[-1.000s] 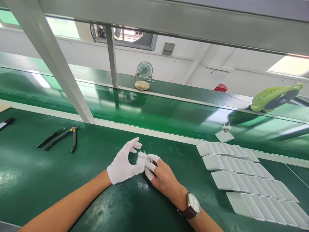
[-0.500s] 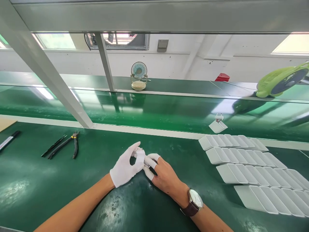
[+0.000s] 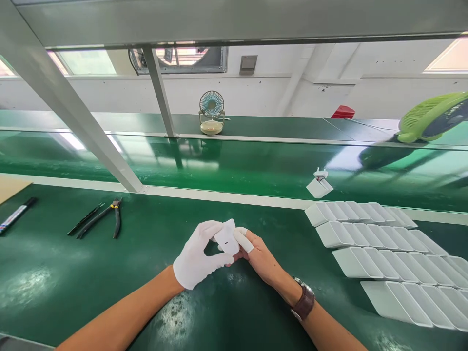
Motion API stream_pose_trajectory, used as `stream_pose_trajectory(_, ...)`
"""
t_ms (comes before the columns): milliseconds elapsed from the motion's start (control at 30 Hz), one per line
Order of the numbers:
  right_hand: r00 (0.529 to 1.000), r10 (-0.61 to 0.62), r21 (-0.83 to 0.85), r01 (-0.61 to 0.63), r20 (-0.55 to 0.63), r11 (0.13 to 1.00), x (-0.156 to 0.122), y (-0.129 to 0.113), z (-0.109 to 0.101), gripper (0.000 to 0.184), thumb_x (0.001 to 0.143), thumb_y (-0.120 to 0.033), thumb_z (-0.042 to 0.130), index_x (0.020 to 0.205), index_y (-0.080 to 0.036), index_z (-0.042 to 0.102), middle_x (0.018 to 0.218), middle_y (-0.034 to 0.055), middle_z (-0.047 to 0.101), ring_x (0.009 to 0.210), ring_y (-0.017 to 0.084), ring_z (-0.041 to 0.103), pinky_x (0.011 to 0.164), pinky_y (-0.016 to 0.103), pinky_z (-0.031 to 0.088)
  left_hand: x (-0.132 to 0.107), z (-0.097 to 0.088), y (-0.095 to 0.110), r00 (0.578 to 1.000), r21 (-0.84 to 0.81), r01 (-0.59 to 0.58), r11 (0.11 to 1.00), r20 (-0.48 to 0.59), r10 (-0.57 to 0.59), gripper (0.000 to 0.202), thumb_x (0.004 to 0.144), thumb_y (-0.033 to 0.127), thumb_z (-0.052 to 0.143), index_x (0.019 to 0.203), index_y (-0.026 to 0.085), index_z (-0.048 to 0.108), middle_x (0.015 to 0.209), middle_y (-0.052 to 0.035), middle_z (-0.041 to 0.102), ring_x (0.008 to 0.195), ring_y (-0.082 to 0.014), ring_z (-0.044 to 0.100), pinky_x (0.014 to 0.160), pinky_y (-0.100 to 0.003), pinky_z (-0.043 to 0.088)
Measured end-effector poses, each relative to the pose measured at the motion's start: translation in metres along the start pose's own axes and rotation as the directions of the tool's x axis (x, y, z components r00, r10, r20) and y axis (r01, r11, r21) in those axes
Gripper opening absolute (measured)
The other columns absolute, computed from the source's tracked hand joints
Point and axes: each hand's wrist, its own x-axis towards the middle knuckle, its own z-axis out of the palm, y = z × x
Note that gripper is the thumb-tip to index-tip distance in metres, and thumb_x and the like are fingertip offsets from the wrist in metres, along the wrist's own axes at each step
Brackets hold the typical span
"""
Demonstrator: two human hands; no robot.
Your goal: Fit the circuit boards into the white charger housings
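Note:
A small white plastic housing point(image 3: 227, 239) with a dark slot in its face is held between both hands above the green bench. My left hand point(image 3: 199, 256), in a white glove, grips its left side with the thumb below. My right hand point(image 3: 259, 256), with white finger cots and a wristwatch point(image 3: 303, 299), pinches the right edge. Its lower fingers are partly hidden behind the piece. To the right, slanted rows of white plastic housings point(image 3: 380, 237) lie on the bench.
Pliers point(image 3: 116, 219) and black tweezers point(image 3: 86, 219) lie at left, near a dark pen-like tool point(image 3: 16, 216). A white housing with plug pins point(image 3: 320, 187) sits on the green belt point(image 3: 234, 165). Beyond stand a small fan point(image 3: 211, 112) and a green fan point(image 3: 427, 117). A slanted post point(image 3: 84, 107) rises at left.
Both hands have turned the housing so its flat, slotted face shows. My right wrist has rolled, turning the watch face away. The plug-pin housing on the belt has moved left.

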Motion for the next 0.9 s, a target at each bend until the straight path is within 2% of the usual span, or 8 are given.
stream_pose_trajectory(167,0.997,0.039,-0.003,-0.038,0.061,0.999,0.000,-0.001,0.002,0.040,0.096,-0.057,0.049,0.107,-0.021,0.064,0.088,0.0038,0.074,0.064,0.018,0.070,0.066,0.036,0.061,0.001,-0.003,0.002,1.000,-0.012,-0.026,1.000,-0.010,0.026,0.057,0.080,0.012,0.067,0.133,0.027,0.050,0.121,-0.0071,0.061,0.110,-0.0229,0.061,0.090,-0.038,0.056)
stream_pose_trajectory(367,0.998,0.030,-0.027,-0.028,0.055,0.999,0.000,-0.001,0.001,0.040,0.095,-0.058,0.051,0.105,-0.022,0.066,0.087,0.0043,0.075,0.064,0.020,0.071,0.064,0.036,0.061,0.001,-0.001,0.002,0.999,-0.016,-0.031,0.999,-0.037,0.030,0.056,0.080,0.015,0.067,0.132,0.028,0.050,0.120,-0.0076,0.060,0.105,-0.0226,0.062,0.086,-0.038,0.057)
stream_pose_trajectory(667,1.000,-0.012,-0.129,0.012,0.002,0.992,0.002,-0.002,0.003,0.042,0.094,-0.060,0.051,0.107,-0.024,0.067,0.085,0.0033,0.074,0.065,0.021,0.072,0.064,0.038,0.063,0.002,-0.001,-0.001,0.999,0.015,0.038,0.999,-0.020,-0.038,0.054,0.079,0.016,0.068,0.129,0.025,0.051,0.127,-0.0106,0.058,0.118,-0.0271,0.059,0.101,-0.048,0.053)
stream_pose_trajectory(800,0.989,-0.132,-0.221,0.115,-0.066,0.969,0.004,0.006,0.002,0.042,0.090,-0.059,0.059,0.112,-0.024,0.067,0.093,0.0050,0.075,0.076,0.023,0.073,0.067,0.038,0.064,0.002,0.000,-0.006,0.985,0.013,0.169,0.986,0.014,-0.169,0.062,0.074,0.018,0.072,0.132,0.023,0.049,0.126,-0.0112,0.059,0.107,-0.0250,0.064,0.093,-0.045,0.056)
stream_pose_trajectory(900,0.932,-0.339,-0.339,0.280,-0.128,0.898,0.003,0.012,0.001,0.037,0.092,-0.053,0.060,0.114,-0.025,0.068,0.107,0.0078,0.074,0.092,0.024,0.072,0.078,0.038,0.064,0.003,-0.002,-0.009,0.944,-0.015,0.323,0.946,0.081,-0.320,0.073,0.073,0.021,0.074,0.140,0.023,0.043,0.118,-0.0080,0.065,0.096,-0.0222,0.067,0.089,-0.043,0.058)
